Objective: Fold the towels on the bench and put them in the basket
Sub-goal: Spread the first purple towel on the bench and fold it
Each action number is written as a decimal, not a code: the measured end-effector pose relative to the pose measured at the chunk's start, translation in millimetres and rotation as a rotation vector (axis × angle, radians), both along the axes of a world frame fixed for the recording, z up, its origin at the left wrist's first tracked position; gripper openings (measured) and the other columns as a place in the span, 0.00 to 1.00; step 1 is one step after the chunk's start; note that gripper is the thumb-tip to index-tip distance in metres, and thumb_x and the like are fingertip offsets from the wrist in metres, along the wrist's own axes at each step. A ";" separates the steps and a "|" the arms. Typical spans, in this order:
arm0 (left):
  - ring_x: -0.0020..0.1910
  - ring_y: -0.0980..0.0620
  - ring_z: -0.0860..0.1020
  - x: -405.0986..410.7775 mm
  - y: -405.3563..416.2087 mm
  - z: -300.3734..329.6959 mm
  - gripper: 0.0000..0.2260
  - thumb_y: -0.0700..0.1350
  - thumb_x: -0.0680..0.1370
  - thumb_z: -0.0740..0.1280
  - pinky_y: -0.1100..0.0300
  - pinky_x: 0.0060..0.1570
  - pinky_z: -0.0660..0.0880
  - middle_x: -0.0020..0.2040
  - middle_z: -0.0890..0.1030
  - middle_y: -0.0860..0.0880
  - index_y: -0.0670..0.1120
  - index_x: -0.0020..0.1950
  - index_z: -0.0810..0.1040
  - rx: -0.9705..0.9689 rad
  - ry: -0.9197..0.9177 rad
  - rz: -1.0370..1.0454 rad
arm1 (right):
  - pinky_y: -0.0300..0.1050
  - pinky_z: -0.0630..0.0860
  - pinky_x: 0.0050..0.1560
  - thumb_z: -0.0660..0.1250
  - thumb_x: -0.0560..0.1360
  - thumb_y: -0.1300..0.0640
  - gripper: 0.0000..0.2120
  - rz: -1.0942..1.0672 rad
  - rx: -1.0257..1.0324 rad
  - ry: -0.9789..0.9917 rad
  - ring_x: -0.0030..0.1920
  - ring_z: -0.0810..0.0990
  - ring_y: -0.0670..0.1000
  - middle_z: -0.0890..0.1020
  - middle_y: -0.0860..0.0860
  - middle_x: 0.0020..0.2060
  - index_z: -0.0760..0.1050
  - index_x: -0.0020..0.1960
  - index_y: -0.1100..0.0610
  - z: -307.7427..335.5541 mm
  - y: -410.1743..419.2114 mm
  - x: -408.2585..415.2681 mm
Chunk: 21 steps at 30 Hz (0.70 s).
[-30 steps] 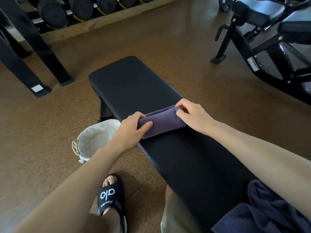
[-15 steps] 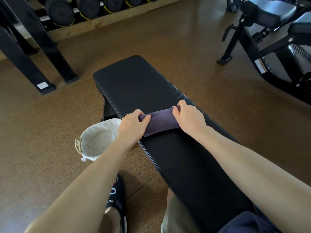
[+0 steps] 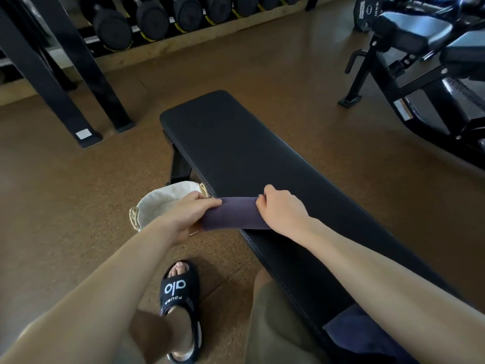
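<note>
A folded purple towel hangs between my hands at the left edge of the black bench, partly past the edge. My left hand grips its left end, and my right hand grips its right end with curled fingers. Just left of the bench, on the floor, stands the basket with a white cloth lining; my left hand hides part of it. A dark blue towel lies crumpled on the near end of the bench, under my right forearm.
My foot in a black slide sandal is on the brown floor below the basket. A black rack's legs and dumbbells stand at the far left. A black exercise machine stands at the right.
Both hands have lifted the folded purple towel off the bench top and carried it left, toward the bench edge and the basket. The view has shifted a little.
</note>
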State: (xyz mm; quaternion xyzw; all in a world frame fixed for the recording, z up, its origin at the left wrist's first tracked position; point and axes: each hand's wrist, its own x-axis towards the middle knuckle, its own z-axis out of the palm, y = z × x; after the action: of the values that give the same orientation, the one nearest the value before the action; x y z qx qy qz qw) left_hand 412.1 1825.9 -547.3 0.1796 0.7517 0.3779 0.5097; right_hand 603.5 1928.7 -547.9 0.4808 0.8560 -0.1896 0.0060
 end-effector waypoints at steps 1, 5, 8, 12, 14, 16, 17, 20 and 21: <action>0.52 0.46 0.80 -5.1 -5.6 2.3 0.10 0.49 0.77 0.74 0.52 0.46 0.78 0.55 0.82 0.42 0.47 0.51 0.76 0.031 0.024 0.026 | 0.52 0.75 0.47 0.53 0.84 0.48 0.15 0.033 -0.031 -0.010 0.49 0.81 0.61 0.82 0.58 0.51 0.73 0.58 0.57 2.7 -6.1 -1.0; 0.49 0.50 0.79 -33.3 -22.1 31.3 0.10 0.43 0.75 0.76 0.56 0.47 0.75 0.50 0.82 0.44 0.46 0.51 0.77 0.126 0.075 -0.073 | 0.53 0.75 0.57 0.64 0.78 0.51 0.10 0.210 -0.096 0.145 0.56 0.78 0.57 0.77 0.53 0.54 0.76 0.57 0.54 16.4 -20.9 -18.8; 0.48 0.51 0.81 -59.4 -27.0 65.4 0.13 0.43 0.75 0.76 0.57 0.49 0.76 0.50 0.83 0.44 0.43 0.56 0.78 0.102 0.165 -0.300 | 0.44 0.70 0.67 0.69 0.72 0.53 0.27 0.198 -0.550 0.565 0.67 0.74 0.46 0.77 0.48 0.65 0.73 0.70 0.50 34.6 -35.3 -49.4; 0.57 0.45 0.83 -91.1 -20.4 82.8 0.18 0.46 0.74 0.78 0.48 0.61 0.79 0.57 0.83 0.45 0.46 0.60 0.79 -0.020 0.189 -0.497 | 0.43 0.75 0.62 0.75 0.74 0.52 0.19 0.160 -1.005 0.558 0.60 0.81 0.47 0.84 0.50 0.58 0.78 0.64 0.51 23.4 -50.0 -86.3; 0.58 0.45 0.82 -102.7 -14.6 75.4 0.19 0.47 0.72 0.79 0.46 0.62 0.79 0.58 0.83 0.45 0.48 0.60 0.78 -0.036 0.240 -0.511 | 0.50 0.76 0.64 0.75 0.75 0.49 0.18 0.102 -1.027 0.529 0.60 0.83 0.52 0.85 0.52 0.57 0.80 0.63 0.54 0.4 -54.9 -99.9; 0.56 0.48 0.81 -114.3 -8.5 58.6 0.19 0.49 0.72 0.79 0.49 0.59 0.79 0.55 0.83 0.47 0.48 0.59 0.78 -0.021 0.347 -0.489 | 0.53 0.76 0.67 0.74 0.75 0.44 0.21 0.004 -1.035 0.527 0.60 0.82 0.51 0.85 0.49 0.57 0.79 0.63 0.53 -24.9 -55.1 -111.6; 0.54 0.50 0.80 -121.4 -5.8 47.1 0.19 0.51 0.72 0.79 0.51 0.56 0.79 0.54 0.83 0.48 0.49 0.58 0.78 -0.006 0.394 -0.462 | 0.53 0.76 0.67 0.73 0.75 0.41 0.22 -0.030 -1.057 0.518 0.59 0.82 0.50 0.85 0.48 0.57 0.78 0.63 0.53 -34.1 -55.2 -116.7; 0.51 0.51 0.80 -143.5 4.5 2.9 0.20 0.54 0.71 0.79 0.54 0.51 0.78 0.51 0.82 0.50 0.48 0.56 0.77 0.048 0.479 -0.342 | 0.49 0.77 0.63 0.67 0.79 0.39 0.18 -0.077 -1.038 0.452 0.56 0.81 0.46 0.83 0.44 0.56 0.75 0.62 0.49 -66.0 -53.8 -139.7; 0.50 0.50 0.80 -149.8 9.6 -12.5 0.19 0.54 0.71 0.79 0.54 0.50 0.77 0.50 0.82 0.50 0.48 0.55 0.78 0.066 0.507 -0.305 | 0.51 0.77 0.64 0.66 0.79 0.40 0.18 -0.111 -1.011 0.456 0.58 0.81 0.47 0.82 0.45 0.58 0.74 0.64 0.49 -77.4 -53.6 -149.5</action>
State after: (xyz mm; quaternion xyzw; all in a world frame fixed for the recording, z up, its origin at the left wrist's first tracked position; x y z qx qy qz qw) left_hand 262.3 1835.5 -559.7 0.3957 0.8067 0.2644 0.3503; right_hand 454.0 1875.2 -625.3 0.4091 0.6116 -0.6760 0.0405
